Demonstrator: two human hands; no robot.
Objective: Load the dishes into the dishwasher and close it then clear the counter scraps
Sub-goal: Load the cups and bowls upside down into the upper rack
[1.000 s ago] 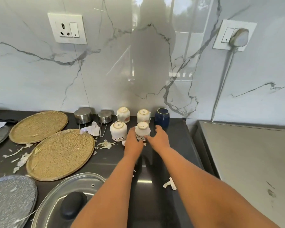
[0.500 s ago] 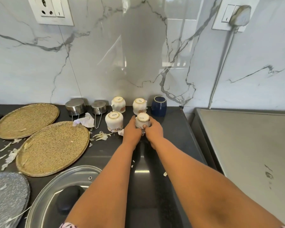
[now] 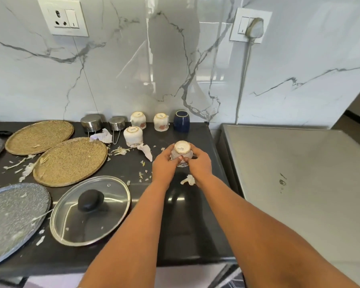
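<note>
Fingers [image 3: 180, 158] of both hands wrapped round an upturned white cup [image 3: 182, 151], left hand [image 3: 164, 166] on its left side, right hand [image 3: 200, 164] on its right, thumbs meeting at the near face. Cup base up, printed mark showing, held just above the dark bench [image 3: 175, 225], near its right end. Behind the cup: three more upturned white cups [image 3: 133, 136], a dark blue cup [image 3: 181, 121] against the wall, two steel cups [image 3: 92, 123] further left. Left of the cup: two woven mats [image 3: 70, 161], a glass lid [image 3: 90, 208] with a black knob, a speckled grey plate [image 3: 10, 219]. Pale scraps [image 3: 188, 180] scattered on the bench, one just under the right wrist. Right of the cup: a steel surface [image 3: 299, 183].
</note>
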